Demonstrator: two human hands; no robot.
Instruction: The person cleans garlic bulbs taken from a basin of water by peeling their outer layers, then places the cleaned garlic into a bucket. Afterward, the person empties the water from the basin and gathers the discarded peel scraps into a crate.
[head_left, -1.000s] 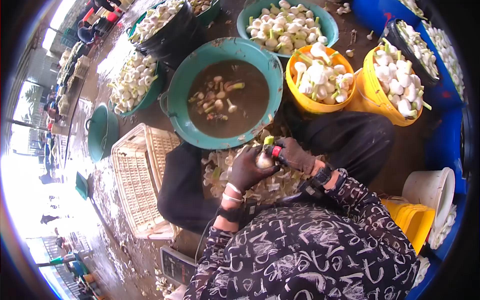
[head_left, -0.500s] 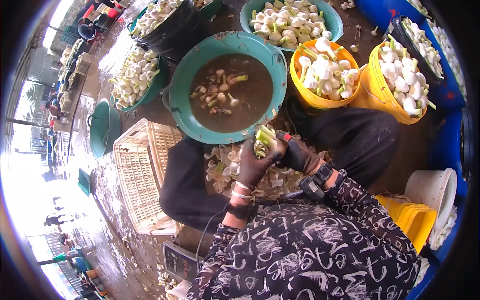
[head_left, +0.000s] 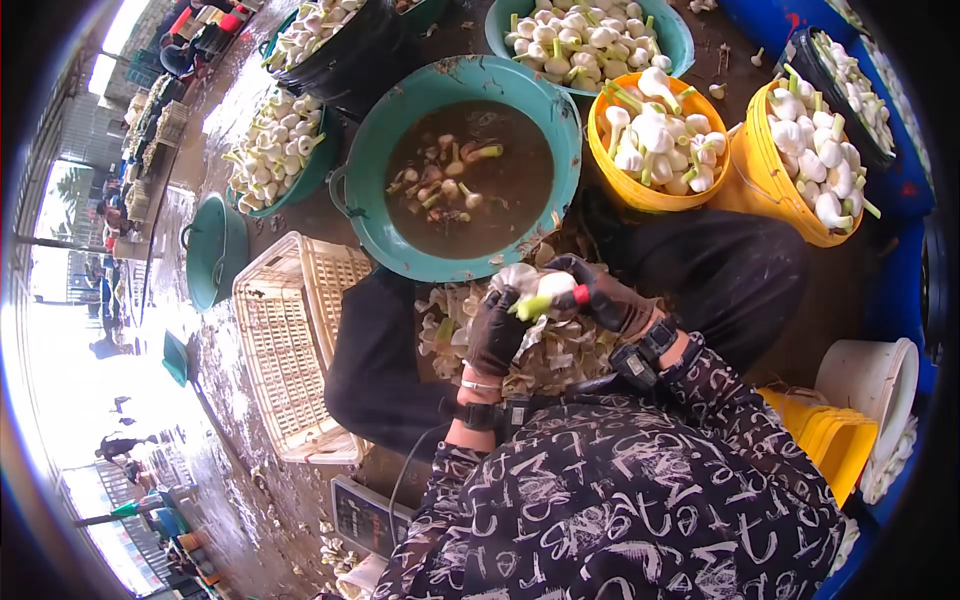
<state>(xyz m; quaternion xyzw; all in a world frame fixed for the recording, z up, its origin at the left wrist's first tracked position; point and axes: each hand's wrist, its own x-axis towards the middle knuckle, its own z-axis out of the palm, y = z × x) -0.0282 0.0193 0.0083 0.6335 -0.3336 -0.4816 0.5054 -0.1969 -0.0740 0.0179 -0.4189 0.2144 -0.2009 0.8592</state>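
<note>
Both of my dark-gloved hands work on garlic in front of my lap. A white garlic bulb (head_left: 556, 288) with a green stem is gripped by my right hand (head_left: 612, 298), which has a red band on one digit. My left hand (head_left: 495, 332) is closed at the stem side, with a blurred whitish piece (head_left: 515, 278) at its fingertips; whether this is peel or a second bulb I cannot tell. Below them, loose garlic skins (head_left: 560, 355) cover the ground between my legs. A green basin (head_left: 355, 150) just beyond holds murky water with several garlic bulbs floating.
Yellow buckets (head_left: 612, 180) full of garlic stand at the right, and another green basin (head_left: 685, 50) of garlic sits behind. To the left are a cream plastic crate (head_left: 275, 340) and a green tub (head_left: 215, 255). A white bucket (head_left: 865, 375) lies near my right elbow.
The garlic in my hands has turned: its green stem pointed up and away before and now points down towards my left hand, with the white bulb showing. My right hand has risen slightly.
</note>
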